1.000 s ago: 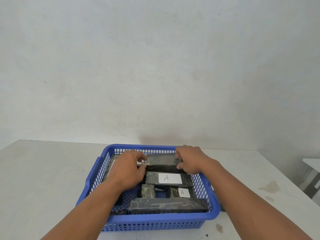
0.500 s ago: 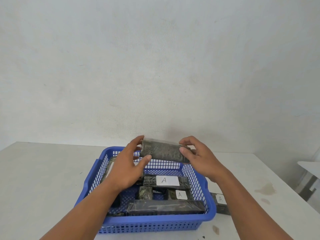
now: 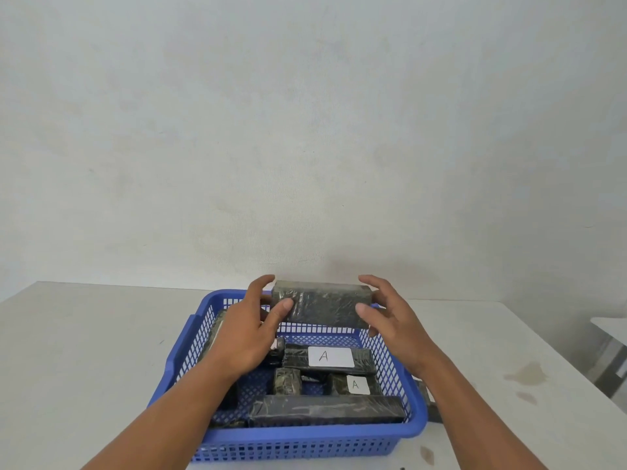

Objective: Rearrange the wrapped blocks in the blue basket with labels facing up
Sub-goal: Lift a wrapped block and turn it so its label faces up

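Note:
A blue basket [image 3: 415, 420] sits on the white table and holds several dark wrapped blocks. Above its far rim I hold one dark wrapped block [image 3: 324, 305] level, my left hand [image 3: 249, 334] gripping its left end and my right hand [image 3: 390, 320] its right end. No label shows on the faces of the held block turned to me. Inside the basket, one long block [image 3: 330, 357] shows a white "A" label facing up. A smaller block [image 3: 356, 385] also shows an "A". A long block [image 3: 325, 410] along the near wall shows no label.
Another dark block [image 3: 429, 398] lies on the table just right of the basket, partly hidden by my right forearm. The white table [image 3: 84, 351] meets a pale wall behind. Brown stains [image 3: 524, 376] mark the table at right. A second table edge [image 3: 610, 329] stands far right.
Both hands gripped a block at the back of the basket, lifted it above the far rim, and have since turned it so a broad dark face is toward me.

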`<action>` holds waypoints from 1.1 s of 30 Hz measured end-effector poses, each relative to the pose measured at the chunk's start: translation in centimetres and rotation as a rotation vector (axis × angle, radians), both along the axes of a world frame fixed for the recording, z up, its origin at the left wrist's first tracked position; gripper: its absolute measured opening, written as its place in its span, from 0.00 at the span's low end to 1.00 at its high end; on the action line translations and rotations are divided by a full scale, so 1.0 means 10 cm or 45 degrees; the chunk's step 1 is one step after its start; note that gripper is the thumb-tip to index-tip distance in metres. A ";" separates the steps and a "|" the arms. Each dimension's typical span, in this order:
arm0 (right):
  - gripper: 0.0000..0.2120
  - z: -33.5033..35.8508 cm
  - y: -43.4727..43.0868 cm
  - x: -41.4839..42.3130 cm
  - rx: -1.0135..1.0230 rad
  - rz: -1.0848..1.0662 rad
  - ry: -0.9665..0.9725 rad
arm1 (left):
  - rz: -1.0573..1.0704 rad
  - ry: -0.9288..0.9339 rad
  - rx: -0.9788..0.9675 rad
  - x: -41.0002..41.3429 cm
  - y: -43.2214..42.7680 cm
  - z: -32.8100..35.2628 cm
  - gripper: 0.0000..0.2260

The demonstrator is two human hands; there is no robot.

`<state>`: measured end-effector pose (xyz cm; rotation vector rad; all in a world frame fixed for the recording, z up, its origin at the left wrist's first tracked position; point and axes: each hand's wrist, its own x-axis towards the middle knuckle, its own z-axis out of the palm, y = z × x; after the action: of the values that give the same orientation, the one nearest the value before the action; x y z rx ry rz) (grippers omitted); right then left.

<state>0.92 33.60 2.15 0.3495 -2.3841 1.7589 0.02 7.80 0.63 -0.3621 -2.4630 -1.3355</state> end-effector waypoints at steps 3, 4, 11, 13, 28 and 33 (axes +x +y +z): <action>0.11 0.00 -0.02 -0.02 -0.093 -0.060 -0.009 | -0.079 0.002 0.065 0.02 0.01 0.00 0.32; 0.10 0.01 -0.02 -0.02 -0.128 -0.073 -0.019 | -0.112 0.012 0.068 0.03 0.02 0.01 0.31; 0.19 0.05 -0.03 0.00 -0.135 -0.038 -0.044 | -0.065 0.025 0.061 0.05 0.02 0.02 0.32; 0.22 0.05 -0.02 0.02 -0.109 0.013 -0.029 | -0.010 0.001 0.045 0.04 0.00 0.02 0.33; 0.32 0.16 -0.08 -0.04 0.757 -0.078 0.453 | 0.072 -0.157 0.228 -0.01 0.03 0.01 0.37; 0.30 0.26 -0.15 -0.18 1.091 0.011 0.461 | 0.089 -0.205 0.123 -0.04 0.02 -0.02 0.31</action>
<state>-0.89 32.08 4.74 0.6939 -2.6888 0.5036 -0.41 8.05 0.39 -0.1490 -2.5015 -1.5005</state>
